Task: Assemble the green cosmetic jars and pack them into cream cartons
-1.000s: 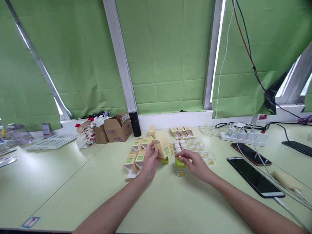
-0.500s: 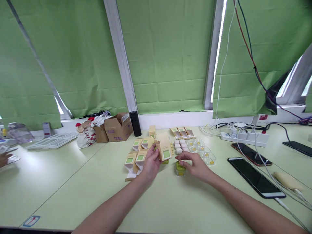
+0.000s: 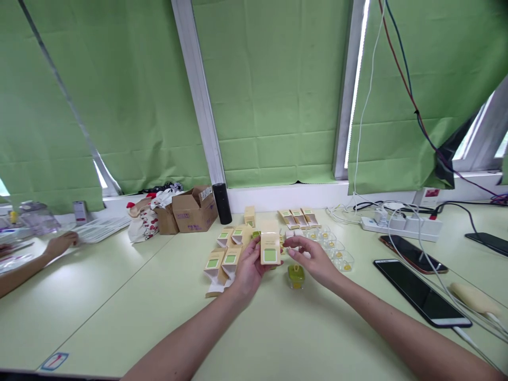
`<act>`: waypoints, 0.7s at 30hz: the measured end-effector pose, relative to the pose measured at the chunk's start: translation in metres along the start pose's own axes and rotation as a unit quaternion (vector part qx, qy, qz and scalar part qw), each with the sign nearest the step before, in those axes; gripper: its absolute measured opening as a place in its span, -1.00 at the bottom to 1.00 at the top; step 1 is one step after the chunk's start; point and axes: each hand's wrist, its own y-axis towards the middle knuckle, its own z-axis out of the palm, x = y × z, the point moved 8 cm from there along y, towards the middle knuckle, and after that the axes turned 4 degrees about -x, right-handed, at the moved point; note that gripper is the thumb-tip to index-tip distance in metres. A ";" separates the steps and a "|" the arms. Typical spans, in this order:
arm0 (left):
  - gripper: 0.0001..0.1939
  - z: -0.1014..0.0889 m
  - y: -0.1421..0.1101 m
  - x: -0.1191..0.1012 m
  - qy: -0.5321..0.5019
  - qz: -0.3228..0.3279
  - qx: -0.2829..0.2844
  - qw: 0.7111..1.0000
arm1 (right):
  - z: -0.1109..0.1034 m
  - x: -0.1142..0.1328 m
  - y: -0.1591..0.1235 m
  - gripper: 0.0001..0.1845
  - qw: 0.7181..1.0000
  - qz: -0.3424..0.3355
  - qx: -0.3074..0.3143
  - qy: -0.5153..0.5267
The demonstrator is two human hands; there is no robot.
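My left hand (image 3: 251, 267) is closed around a small tan carton (image 3: 270, 247) with a green square on its front, held up over the table. To its right hovers my right hand (image 3: 314, 260), fingers apart and bent, with nothing seen in it. Just below those fingers stands a small clear container (image 3: 296, 277) with a green lid. Several more tan cartons (image 3: 212, 263) with flaps lie left of my left hand. Behind my right hand are small white pieces (image 3: 292, 233) and several clear containers (image 3: 343, 260) with yellow inside, partly hidden by the hand.
Three folded cartons (image 3: 299, 218) lie at the back. Phones (image 3: 420, 291), cables and a white power strip (image 3: 400, 226) occupy the right. A brown box (image 3: 193, 210), a black cylinder (image 3: 221, 203) and a cloth bag (image 3: 143, 225) stand back left. Another person's arm (image 3: 37, 270) reaches in at far left.
My right hand has come off the green-lidded container, which stays on the table. My left hand has turned the carton upright with its front toward me. The other person's arm has reached further in.
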 end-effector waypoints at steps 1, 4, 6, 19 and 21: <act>-0.58 0.001 0.000 -0.001 0.000 0.002 0.001 1.000 | 0.004 0.001 0.003 -0.62 1.000 0.007 0.011 0.002; -0.57 0.003 -0.001 -0.002 0.005 0.007 0.000 1.000 | 0.016 0.002 0.011 -0.53 0.999 0.024 0.044 0.023; -0.55 0.005 -0.002 -0.003 0.017 0.010 0.000 1.000 | 0.023 0.001 0.015 -0.50 0.997 0.033 0.049 0.039; -0.41 0.019 -0.011 -0.016 0.165 0.114 0.063 0.978 | 0.012 -0.018 0.017 -0.39 0.967 0.124 -0.044 0.218; -0.39 0.022 -0.011 -0.015 0.183 0.129 0.073 0.972 | 0.013 -0.022 0.016 -0.37 0.970 0.109 -0.047 0.212</act>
